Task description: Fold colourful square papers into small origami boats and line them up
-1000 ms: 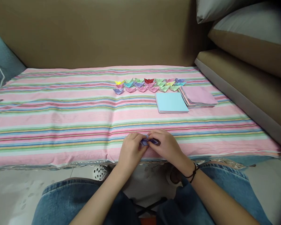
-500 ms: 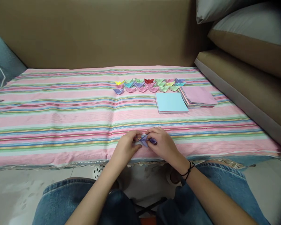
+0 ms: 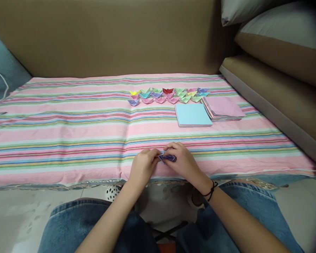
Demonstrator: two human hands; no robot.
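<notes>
Between my hands, near the front edge of the striped cloth [image 3: 89,131], is a small folded purple paper [image 3: 170,158]. My left hand [image 3: 145,164] pinches its left tip between thumb and fingers. The thumb and fingers of my right hand [image 3: 183,160] close on its right part and hide some of it. Farther back stand several folded paper boats [image 3: 160,100] in rows, in pink, green, blue, yellow, purple and red. A stack of light blue paper [image 3: 193,115] lies in front of them, beside a stack with a pink sheet [image 3: 223,106] on top.
A brown padded backrest [image 3: 116,38] rises behind the cloth. Brown and grey cushions [image 3: 281,45] are piled at the right. A white cord [image 3: 2,80] hangs at the far left. My knees in jeans [image 3: 71,221] are below the front edge.
My left hand has closed from a loose hold to a pinch on the paper's left tip. The purple paper now looks narrower and folded together. My right hand has stayed nearly in place.
</notes>
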